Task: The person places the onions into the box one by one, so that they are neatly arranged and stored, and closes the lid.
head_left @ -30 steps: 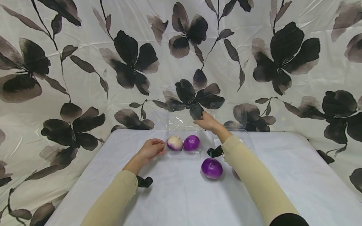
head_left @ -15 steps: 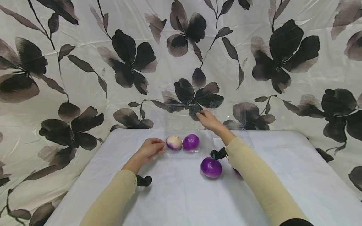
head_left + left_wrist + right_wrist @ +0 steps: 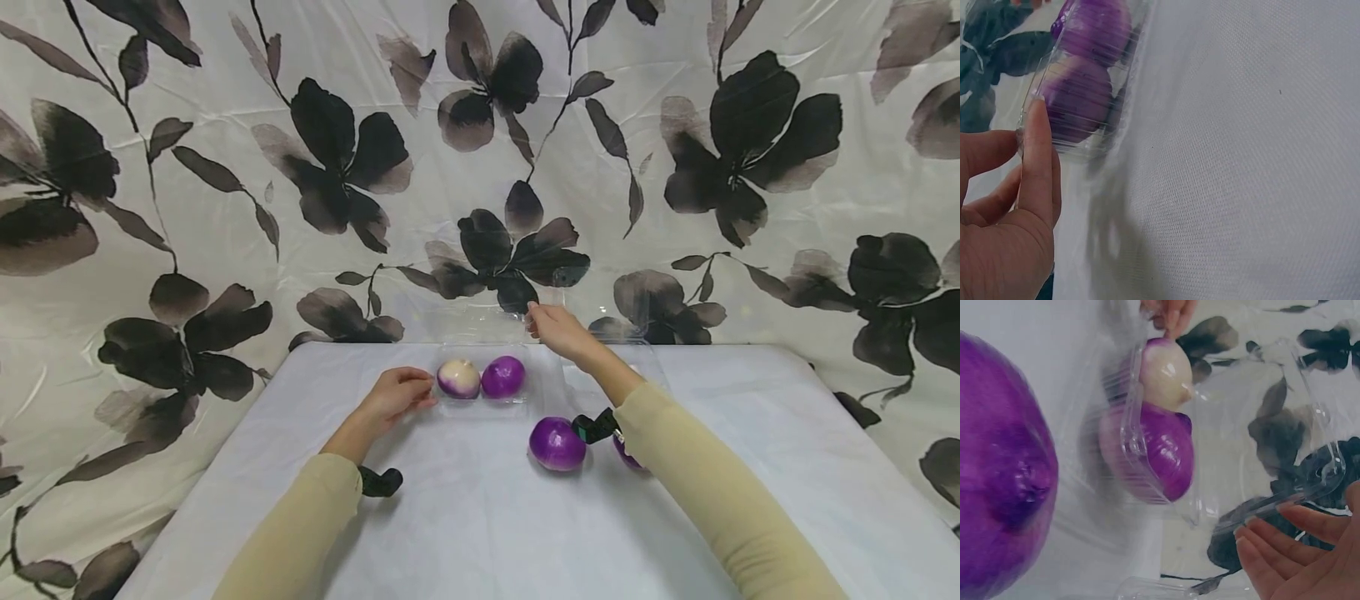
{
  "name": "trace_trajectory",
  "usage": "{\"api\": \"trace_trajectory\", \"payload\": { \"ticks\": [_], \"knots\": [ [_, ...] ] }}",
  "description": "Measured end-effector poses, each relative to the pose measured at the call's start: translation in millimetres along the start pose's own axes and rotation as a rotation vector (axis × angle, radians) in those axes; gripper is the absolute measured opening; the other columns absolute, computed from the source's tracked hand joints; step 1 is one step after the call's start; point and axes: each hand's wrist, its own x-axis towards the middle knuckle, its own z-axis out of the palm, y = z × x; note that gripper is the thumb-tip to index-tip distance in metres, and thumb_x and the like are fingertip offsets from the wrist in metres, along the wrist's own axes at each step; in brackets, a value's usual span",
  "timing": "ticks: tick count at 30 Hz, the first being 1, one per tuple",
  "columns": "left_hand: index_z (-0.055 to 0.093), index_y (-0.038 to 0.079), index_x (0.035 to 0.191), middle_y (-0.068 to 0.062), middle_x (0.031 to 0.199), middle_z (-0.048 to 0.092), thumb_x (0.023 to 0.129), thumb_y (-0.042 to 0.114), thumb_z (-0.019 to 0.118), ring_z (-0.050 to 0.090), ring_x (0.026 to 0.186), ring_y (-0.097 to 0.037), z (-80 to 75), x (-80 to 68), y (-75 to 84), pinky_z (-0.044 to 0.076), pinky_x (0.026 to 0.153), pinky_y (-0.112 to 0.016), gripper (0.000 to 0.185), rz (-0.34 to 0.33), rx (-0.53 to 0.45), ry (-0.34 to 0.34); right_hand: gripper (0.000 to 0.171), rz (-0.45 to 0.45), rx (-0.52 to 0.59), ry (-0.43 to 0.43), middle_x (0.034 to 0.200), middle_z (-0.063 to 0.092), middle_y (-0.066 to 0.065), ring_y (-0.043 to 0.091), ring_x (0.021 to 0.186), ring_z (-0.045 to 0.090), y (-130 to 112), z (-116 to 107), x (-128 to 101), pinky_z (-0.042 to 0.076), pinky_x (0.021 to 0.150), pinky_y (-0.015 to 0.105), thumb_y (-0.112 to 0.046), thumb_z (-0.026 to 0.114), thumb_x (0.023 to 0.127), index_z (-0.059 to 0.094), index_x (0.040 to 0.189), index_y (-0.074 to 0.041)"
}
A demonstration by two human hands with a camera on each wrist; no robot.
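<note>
The clear plastic box is hard to make out from the head view: its walls nearly vanish against the cloth, and its raised lid shows only as faint glints before the curtain. A second loose onion is mostly hidden behind the right forearm. A further clear container near the back edge of the table can barely be traced.

The table is covered in a plain white cloth, and a pale curtain printed with large dark flowers hangs behind and beside it.

The box sits near the middle of the back edge of the table, holding two onions side by side: a white-and-purple onion on the left and a purple onion on the right. A loose purple onion lies on the cloth just in front of the box's right corner.

The left hand rests at the box's left edge, thumb and forefinger pinching its rim. The right hand reaches to the lid's right edge; its fingers lie fairly straight against the rim of the lid, touching it rather than curled round it.
</note>
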Motion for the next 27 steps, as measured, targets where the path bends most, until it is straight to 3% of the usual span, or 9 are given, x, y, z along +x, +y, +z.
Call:
{"api": "trace_trajectory", "payload": {
  "ticks": [4, 13, 21, 27],
  "knots": [
    [0.049, -0.015, 0.132, -0.017, 0.105, 0.056, 0.102, -0.002, 0.057, 0.060, 0.084, -0.014, 0.1, -1.1, -1.1, 0.065, 0.081, -0.025, 0.034, 0.003, -0.013, 0.003, 0.053, -0.017, -0.051, -0.035, 0.128, 0.062, 0.025, 0.034, 0.119, 0.059, -0.3, 0.3, -9.1, 0.052, 0.104, 0.049, -0.038, 0.032, 0.112, 0.060, 0.131, 0.003],
    [0.050, -0.013, 0.134, -0.019, 0.109, 0.056, 0.102, 0.000, 0.057, 0.059, 0.086, -0.014, 1.1, -2.0, -1.5, 0.064, 0.080, -0.024, 0.035, -0.008, -0.014, 0.013, 0.041, -0.065, -0.110, -0.122, 0.139, 0.058, 0.022, 0.040, 0.132, 0.052, 5.4, 6.5, -24.9, 0.051, 0.108, 0.053, -0.024, 0.048, 0.108, 0.055, 0.139, 0.002],
    [0.048, -0.011, 0.136, -0.017, 0.107, 0.056, 0.104, 0.004, 0.057, 0.060, 0.083, -0.012, 0.8, -1.6, -4.5, 0.064, 0.081, -0.025, 0.037, -0.026, -0.023, 0.027, 0.045, -0.102, -0.192, -0.153, 0.146, 0.052, 0.022, 0.042, 0.136, 0.048, 13.3, 14.6, -36.7, 0.046, 0.114, 0.055, -0.021, 0.054, 0.106, 0.050, 0.144, 0.002],
    [0.043, -0.014, 0.142, -0.022, 0.116, 0.055, 0.109, 0.008, 0.046, 0.062, 0.090, -0.017, -0.8, -3.3, -5.4, 0.064, 0.085, -0.028, 0.039, -0.024, -0.034, 0.011, 0.046, -0.150, -0.221, -0.153, 0.146, 0.050, 0.025, 0.048, 0.135, 0.047, 19.5, 16.6, -40.3, 0.047, 0.113, 0.053, -0.018, 0.055, 0.104, 0.049, 0.143, 0.005]
  ]
}}
